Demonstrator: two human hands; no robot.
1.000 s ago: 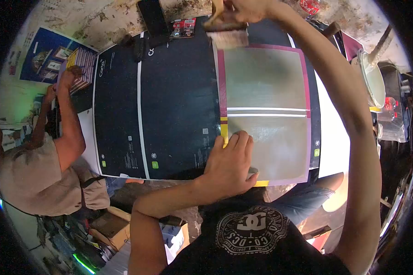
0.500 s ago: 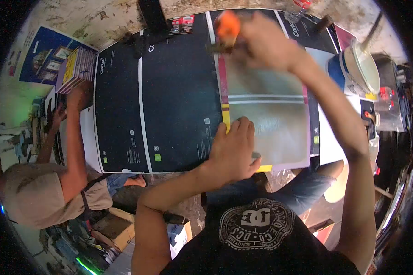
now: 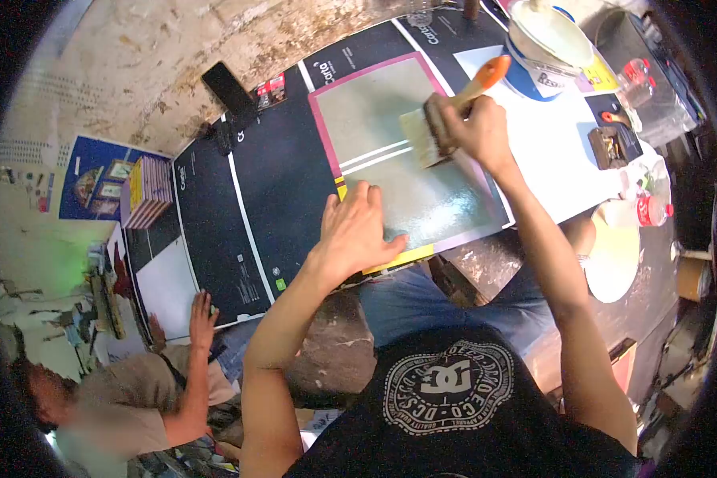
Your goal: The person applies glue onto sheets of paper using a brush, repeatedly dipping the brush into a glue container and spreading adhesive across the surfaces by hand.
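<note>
Beside a stained wall [image 3: 167, 76], black boards [image 3: 275, 187] are overlaid by a bordered gray panel [image 3: 366, 115], neighboured by a bucket [image 3: 546, 62] and partly hidden by the spread left hand [image 3: 354, 231] and a brush [image 3: 436, 126] clasped in the right hand's grip [image 3: 482, 134].

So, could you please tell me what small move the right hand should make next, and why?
I'd probably sweep the brush lightly across the grey panels: the right hand holds it at or just over them, while the left hand lies on their near left corner, seemingly steadying them.
</note>
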